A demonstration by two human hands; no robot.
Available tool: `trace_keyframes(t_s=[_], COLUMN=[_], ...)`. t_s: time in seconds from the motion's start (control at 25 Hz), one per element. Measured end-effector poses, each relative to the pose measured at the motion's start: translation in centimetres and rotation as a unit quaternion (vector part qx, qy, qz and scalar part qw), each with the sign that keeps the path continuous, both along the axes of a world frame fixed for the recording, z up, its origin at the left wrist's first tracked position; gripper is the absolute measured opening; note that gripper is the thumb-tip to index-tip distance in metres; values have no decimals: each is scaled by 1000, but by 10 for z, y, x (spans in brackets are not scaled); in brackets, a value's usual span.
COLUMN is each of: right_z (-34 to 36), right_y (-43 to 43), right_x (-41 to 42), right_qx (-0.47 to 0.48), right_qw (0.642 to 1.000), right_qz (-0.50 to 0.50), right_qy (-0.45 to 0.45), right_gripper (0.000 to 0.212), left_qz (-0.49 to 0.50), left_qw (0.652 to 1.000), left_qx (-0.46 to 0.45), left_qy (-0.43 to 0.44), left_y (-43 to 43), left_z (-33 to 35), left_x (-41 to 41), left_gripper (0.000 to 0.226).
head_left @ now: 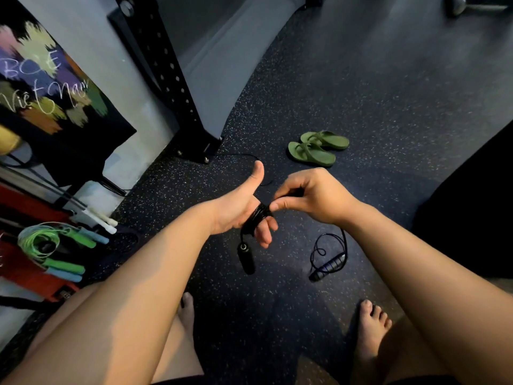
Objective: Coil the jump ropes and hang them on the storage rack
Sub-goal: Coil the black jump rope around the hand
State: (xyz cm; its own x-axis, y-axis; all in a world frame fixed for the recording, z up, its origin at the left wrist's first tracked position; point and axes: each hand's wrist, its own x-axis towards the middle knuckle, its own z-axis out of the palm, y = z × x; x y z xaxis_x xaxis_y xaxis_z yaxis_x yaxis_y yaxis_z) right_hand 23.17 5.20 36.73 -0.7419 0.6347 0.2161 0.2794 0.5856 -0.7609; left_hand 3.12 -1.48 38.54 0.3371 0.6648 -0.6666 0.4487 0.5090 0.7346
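A black jump rope (258,215) is wound in several turns around the fingers of my left hand (244,207), whose thumb points up. One black handle (245,258) dangles below that hand. My right hand (308,195) pinches the rope just beside the coil. The loose end of the rope trails away over the floor (241,155) toward the rack's foot. A second dark rope with a blue-black handle (329,263) lies loosely on the floor under my right wrist.
A black perforated rack upright (169,79) is bolted to the floor ahead left. Coiled green and blue-handled ropes (55,245) and white handles (102,219) sit at the left. Green flip-flops (316,148) lie ahead. My bare feet (372,329) are below.
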Motion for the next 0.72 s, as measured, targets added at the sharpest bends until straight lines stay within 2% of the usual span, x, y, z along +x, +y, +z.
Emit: trace_keyframes(t_s=[0.08, 0.16, 0.32, 0.4, 0.52, 0.64, 0.72], right_z=[-7, -19, -31, -32, -35, -34, -31], right_y=[3, 3, -10, -17, -21, -23, -25], right_x=[0, -1, -8, -14, -18, -18, -18], right_qx=[48, 51, -81, -138, -197, -281, -314], right_qw=[999, 998, 993, 987, 979, 959, 947], right_qz=[-6, -37, -82, -80, -59, -17, 7], right_qy=[11, 7, -1, 5, 2, -34, -63], right_gripper=[24, 24, 23, 25, 23, 22, 23], left_qz=[12, 53, 154, 214, 310, 389, 404], left_qw=[999, 993, 962, 933, 871, 809, 795], left_qx=[-5, 0, 28, 42, 86, 158, 191], left_qy=[-51, -109, -224, -286, -372, -411, -411], left_y=[1, 2, 1, 2, 4, 7, 10], left_z=[7, 15, 22, 22, 26, 28, 26], left_x=[3, 4, 3, 1, -3, -9, -10], left_gripper=[140, 129, 126, 127, 124, 121, 121])
